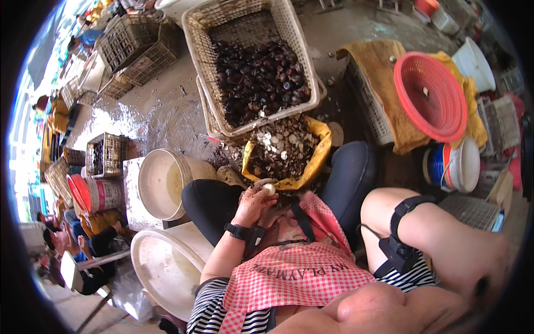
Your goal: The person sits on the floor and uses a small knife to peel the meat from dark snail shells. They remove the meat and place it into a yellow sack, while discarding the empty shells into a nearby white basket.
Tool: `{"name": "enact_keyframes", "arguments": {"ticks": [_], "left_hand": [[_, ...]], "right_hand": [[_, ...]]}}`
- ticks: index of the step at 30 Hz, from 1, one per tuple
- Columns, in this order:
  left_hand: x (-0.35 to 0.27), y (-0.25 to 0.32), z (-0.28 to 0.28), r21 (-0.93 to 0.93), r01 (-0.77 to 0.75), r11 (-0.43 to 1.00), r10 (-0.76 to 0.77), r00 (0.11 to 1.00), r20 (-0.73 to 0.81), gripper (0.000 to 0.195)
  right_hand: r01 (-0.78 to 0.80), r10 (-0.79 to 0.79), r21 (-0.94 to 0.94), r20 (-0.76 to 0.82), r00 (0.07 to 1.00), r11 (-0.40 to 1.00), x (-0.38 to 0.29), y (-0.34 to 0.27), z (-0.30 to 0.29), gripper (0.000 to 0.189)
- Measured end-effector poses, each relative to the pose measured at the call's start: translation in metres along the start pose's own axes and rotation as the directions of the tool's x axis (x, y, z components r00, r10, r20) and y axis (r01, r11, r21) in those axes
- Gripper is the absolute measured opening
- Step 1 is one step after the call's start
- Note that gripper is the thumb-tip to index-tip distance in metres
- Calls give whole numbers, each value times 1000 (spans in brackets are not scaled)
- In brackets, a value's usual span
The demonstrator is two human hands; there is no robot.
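My left hand (253, 202), with wet, dirt-flecked fingers, pinches a peeled pale water chestnut (269, 189) above my lap. Just beyond it, a yellow sack (321, 137) with its rim rolled down holds brown peelings (283, 160) and white scraps. Behind the sack, a white plastic crate (308, 62) sits on another crate, tilted and partly filled with dark unpeeled water chestnuts (263, 75). My right arm is bent up towards the camera at the right; its hand (486, 263) is close and blurred, so its fingers cannot be made out.
At my left stand a white bucket (162, 183) with cloudy liquid and a round pale tub (162, 263). A red plastic basket (429, 96) rests on a cloth-covered crate (367, 96) at the right, near a paint bucket (452, 165). Other people (62, 242) sit at far left. The floor is wet.
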State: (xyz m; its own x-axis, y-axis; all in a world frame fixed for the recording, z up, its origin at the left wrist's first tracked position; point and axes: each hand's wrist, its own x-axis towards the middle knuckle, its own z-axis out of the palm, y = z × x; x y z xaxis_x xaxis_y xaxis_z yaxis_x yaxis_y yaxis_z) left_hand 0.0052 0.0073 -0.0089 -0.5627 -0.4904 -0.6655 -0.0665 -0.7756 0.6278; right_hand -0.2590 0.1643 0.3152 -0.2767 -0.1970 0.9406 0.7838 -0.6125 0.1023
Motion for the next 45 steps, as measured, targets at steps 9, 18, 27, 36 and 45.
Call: {"name": "enact_keyframes", "arguments": {"ticks": [9,18,27,36,45], "left_hand": [[14,35,19,-83,-226,971,236,962,137,39],[16,45,21,14,-228,974,227,972,52,38],[14,33,14,77,-183,980,172,977,130,28],[2,39,24,225,-216,950,197,975,104,22],[14,20,4,402,-293,868,272,956,110,24]], "right_hand": [[-637,538,106,-650,537,764,-155,30,-107,39],[-902,171,-344,-936,308,-261,-333,76,-147,32],[-924,123,-248,-968,221,-292,-376,70,-178,46],[-902,171,-249,-965,199,-353,-380,72,-178,53],[-910,304,-326,-921,245,-255,-356,86,-159,59]]}}
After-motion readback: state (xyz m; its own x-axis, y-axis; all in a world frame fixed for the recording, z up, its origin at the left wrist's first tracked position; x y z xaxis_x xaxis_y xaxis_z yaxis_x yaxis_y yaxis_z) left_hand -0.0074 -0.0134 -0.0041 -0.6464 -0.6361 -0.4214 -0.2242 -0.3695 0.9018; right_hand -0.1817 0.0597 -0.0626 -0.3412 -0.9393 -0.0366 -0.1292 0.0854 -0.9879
